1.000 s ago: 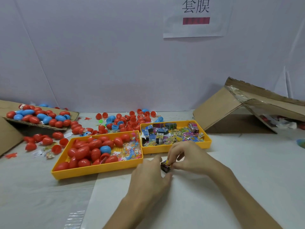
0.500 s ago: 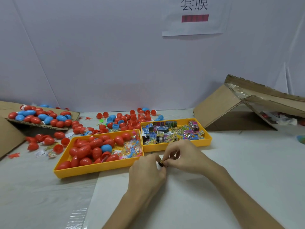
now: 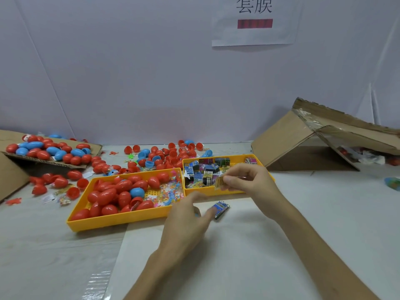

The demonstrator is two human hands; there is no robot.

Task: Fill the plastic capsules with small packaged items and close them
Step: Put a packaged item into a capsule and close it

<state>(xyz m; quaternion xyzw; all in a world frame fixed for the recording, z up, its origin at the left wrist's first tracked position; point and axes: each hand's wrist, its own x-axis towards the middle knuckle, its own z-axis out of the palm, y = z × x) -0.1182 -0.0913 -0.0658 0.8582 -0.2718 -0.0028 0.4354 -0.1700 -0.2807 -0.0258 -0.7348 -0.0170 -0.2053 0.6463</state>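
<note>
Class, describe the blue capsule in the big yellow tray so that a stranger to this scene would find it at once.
Find the larger yellow tray, the left-hand one of the two trays. It is heaped with red capsules, and near its middle lies the blue capsule. It is the only blue one inside that tray.

Glossy plastic capsules (image 3: pixel 108 197), cardboard box (image 3: pixel 303 146)
</note>
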